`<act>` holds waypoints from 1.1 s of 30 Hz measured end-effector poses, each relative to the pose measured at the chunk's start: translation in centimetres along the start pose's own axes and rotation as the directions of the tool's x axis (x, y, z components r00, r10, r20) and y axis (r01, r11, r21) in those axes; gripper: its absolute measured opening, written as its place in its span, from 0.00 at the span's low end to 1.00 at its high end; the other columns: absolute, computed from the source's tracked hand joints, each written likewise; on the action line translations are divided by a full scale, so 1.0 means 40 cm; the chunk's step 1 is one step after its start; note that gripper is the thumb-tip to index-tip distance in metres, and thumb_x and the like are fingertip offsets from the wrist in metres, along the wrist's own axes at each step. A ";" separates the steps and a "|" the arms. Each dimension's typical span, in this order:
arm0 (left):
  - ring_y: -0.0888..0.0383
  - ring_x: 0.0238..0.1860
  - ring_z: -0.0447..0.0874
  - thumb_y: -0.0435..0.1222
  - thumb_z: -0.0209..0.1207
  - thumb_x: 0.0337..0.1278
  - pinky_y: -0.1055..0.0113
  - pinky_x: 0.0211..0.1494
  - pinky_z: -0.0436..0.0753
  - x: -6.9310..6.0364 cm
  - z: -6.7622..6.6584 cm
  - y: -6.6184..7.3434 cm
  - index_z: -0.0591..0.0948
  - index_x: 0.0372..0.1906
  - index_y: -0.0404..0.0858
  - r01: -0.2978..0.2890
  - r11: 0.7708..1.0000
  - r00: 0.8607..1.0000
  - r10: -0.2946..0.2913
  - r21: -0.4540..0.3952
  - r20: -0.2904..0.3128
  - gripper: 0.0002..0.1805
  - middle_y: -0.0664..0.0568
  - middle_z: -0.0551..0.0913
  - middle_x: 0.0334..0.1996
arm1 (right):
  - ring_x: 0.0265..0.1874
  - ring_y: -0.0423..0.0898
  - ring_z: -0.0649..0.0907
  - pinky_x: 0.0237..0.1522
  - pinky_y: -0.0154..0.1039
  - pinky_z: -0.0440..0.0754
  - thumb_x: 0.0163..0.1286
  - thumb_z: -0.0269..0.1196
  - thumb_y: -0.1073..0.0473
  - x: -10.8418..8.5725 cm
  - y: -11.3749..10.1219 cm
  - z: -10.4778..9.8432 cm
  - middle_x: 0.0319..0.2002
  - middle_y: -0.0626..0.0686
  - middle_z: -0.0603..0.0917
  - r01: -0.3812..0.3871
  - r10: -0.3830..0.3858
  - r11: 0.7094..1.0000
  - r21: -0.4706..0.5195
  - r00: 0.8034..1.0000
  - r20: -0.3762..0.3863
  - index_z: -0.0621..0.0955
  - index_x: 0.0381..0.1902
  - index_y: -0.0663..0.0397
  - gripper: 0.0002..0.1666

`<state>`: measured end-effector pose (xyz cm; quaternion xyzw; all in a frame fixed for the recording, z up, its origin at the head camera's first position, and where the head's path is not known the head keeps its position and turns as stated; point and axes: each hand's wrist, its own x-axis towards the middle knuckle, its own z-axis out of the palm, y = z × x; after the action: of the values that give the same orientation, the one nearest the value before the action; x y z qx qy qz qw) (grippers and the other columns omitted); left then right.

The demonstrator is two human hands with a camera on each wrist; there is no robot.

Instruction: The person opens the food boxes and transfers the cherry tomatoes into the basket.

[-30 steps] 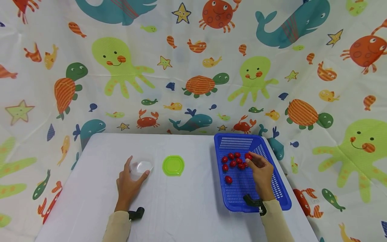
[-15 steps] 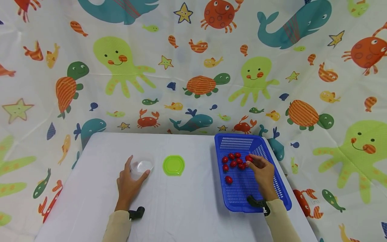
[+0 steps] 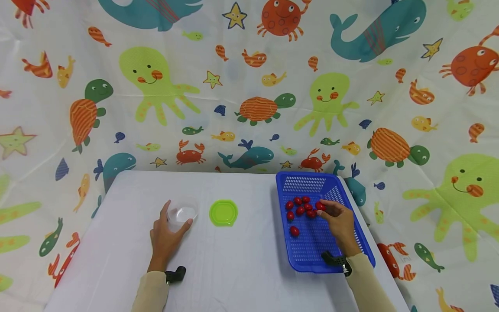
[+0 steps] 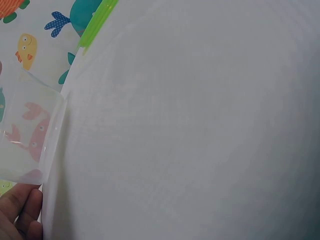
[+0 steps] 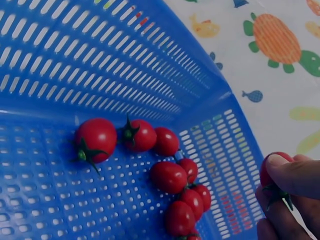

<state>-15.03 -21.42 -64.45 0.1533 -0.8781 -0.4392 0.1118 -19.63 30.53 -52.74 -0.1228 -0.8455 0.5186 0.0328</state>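
With thumb and fingers spread around its sides, my left hand (image 3: 165, 238) holds a clear plastic cup (image 3: 182, 213) on the white table. In the left wrist view, the fingers (image 4: 30, 210) show by one end of the see-through cup (image 4: 27, 130). My right hand (image 3: 342, 227) is over the blue basket (image 3: 289, 251), pinching a cherry tomato (image 3: 320, 206). Up close, the right wrist view shows the thumb pressed on this red tomato (image 5: 265, 176), whose green stem points down. Several more cherry tomatoes (image 5: 96, 140) lie in the basket, most of them grouped together.
A bright green lid (image 3: 223, 213) lies flat on the white table (image 3: 241, 268), between the cup and the basket. Behind the table hangs a curtain (image 3: 234, 99) printed with sea animals. The basket stands at the table's right side with raised slotted walls.
My right wrist has shifted slightly to the right, and the pinched tomato sits a little lower in the head view. The left hand stays in place around the cup.
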 end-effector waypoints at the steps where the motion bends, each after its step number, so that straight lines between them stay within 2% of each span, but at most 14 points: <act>1: 0.35 0.70 0.67 0.59 0.70 0.61 0.40 0.66 0.62 0.000 0.000 0.001 0.51 0.87 0.55 0.000 1.000 1.000 0.000 0.001 0.000 0.57 0.38 0.73 0.75 | 0.51 0.37 0.87 0.49 0.20 0.83 0.74 0.70 0.61 0.002 0.002 -0.001 0.63 0.58 0.87 0.003 -0.003 1.000 -0.010 1.000 0.008 0.85 0.66 0.50 0.23; 10: 0.36 0.71 0.67 0.59 0.70 0.61 0.40 0.66 0.61 -0.002 0.000 0.001 0.51 0.87 0.56 0.002 1.000 1.000 -0.002 -0.005 0.003 0.56 0.39 0.73 0.75 | 0.52 0.36 0.89 0.51 0.22 0.85 0.72 0.71 0.62 0.019 0.020 -0.016 0.64 0.60 0.87 0.001 0.000 1.000 -0.016 0.996 0.089 0.85 0.65 0.53 0.24; 13: 0.36 0.71 0.67 0.59 0.70 0.61 0.39 0.67 0.61 -0.001 0.000 0.001 0.50 0.87 0.56 0.002 1.000 1.000 -0.002 -0.005 0.003 0.56 0.39 0.73 0.75 | 0.57 0.45 0.89 0.53 0.23 0.85 0.73 0.71 0.62 0.018 0.020 -0.020 0.66 0.60 0.86 -0.005 0.007 1.000 -0.013 0.995 0.100 0.84 0.66 0.53 0.24; 18: 0.35 0.72 0.66 0.59 0.70 0.61 0.37 0.70 0.60 -0.002 0.000 0.002 0.50 0.87 0.56 0.009 1.000 1.000 -0.009 -0.007 0.007 0.57 0.38 0.72 0.76 | 0.62 0.54 0.88 0.54 0.23 0.85 0.74 0.70 0.63 0.016 0.018 -0.028 0.67 0.62 0.84 0.008 -0.007 1.000 -0.011 0.991 0.135 0.83 0.67 0.56 0.25; 26: 0.35 0.72 0.66 0.59 0.69 0.62 0.37 0.69 0.61 -0.004 -0.003 0.006 0.49 0.87 0.56 0.011 1.000 1.000 -0.011 -0.005 0.012 0.57 0.38 0.72 0.76 | 0.60 0.49 0.89 0.54 0.23 0.85 0.73 0.71 0.61 0.030 0.034 -0.037 0.66 0.61 0.85 -0.006 0.012 1.000 -0.028 0.982 0.188 0.83 0.67 0.56 0.25; 29: 0.35 0.72 0.66 0.59 0.69 0.62 0.37 0.69 0.61 -0.005 -0.003 0.007 0.50 0.87 0.56 0.010 1.000 1.000 -0.010 -0.006 0.012 0.57 0.37 0.72 0.76 | 0.59 0.47 0.89 0.60 0.31 0.86 0.73 0.71 0.60 0.035 0.044 -0.040 0.66 0.60 0.85 -0.010 0.020 0.999 -0.049 0.979 0.204 0.83 0.67 0.55 0.26; 33: 0.35 0.72 0.66 0.59 0.70 0.61 0.38 0.69 0.61 -0.005 -0.002 0.004 0.50 0.87 0.57 0.010 1.000 1.000 -0.010 -0.005 0.010 0.57 0.38 0.72 0.76 | 0.61 0.49 0.88 0.73 0.53 0.80 0.74 0.70 0.60 0.040 0.053 -0.041 0.66 0.59 0.85 -0.015 0.027 0.998 -0.053 0.975 0.222 0.83 0.68 0.55 0.26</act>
<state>-14.85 -21.32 -64.28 0.1551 -0.8769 -0.4426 0.1056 -20.49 33.26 -53.99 -0.0737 -0.8554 0.5077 -0.0708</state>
